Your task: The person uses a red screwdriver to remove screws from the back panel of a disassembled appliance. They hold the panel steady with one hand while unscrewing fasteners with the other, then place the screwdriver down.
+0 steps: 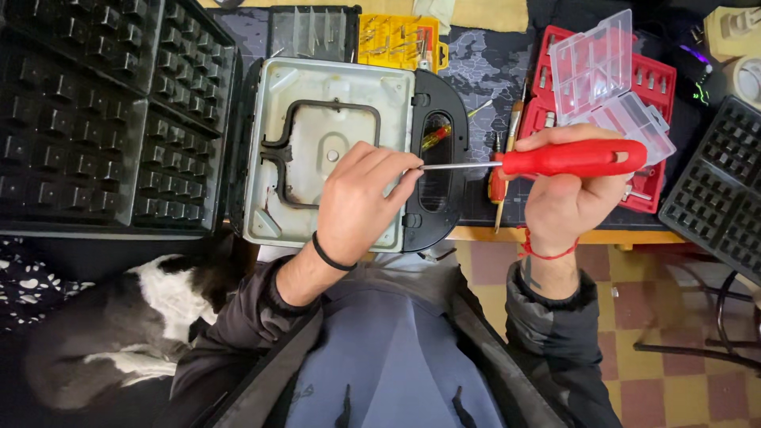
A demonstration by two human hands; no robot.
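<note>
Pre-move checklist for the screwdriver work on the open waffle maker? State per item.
1. Right hand wrapped around red screwdriver handle: ok.
2. Left hand fingers pinch the shaft near the tip: ok.
3. Tip seated in a screw: cannot tell, fingers hide it.
4. Waffle maker base open, heating element exposed: ok.
5. Clear parts box within reach beside the red bit case: ok.
6. Unplugged: cannot tell.

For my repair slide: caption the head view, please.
Right hand holds a red-handled screwdriver; left hand pinches its shaft above an opened waffle maker.
</note>
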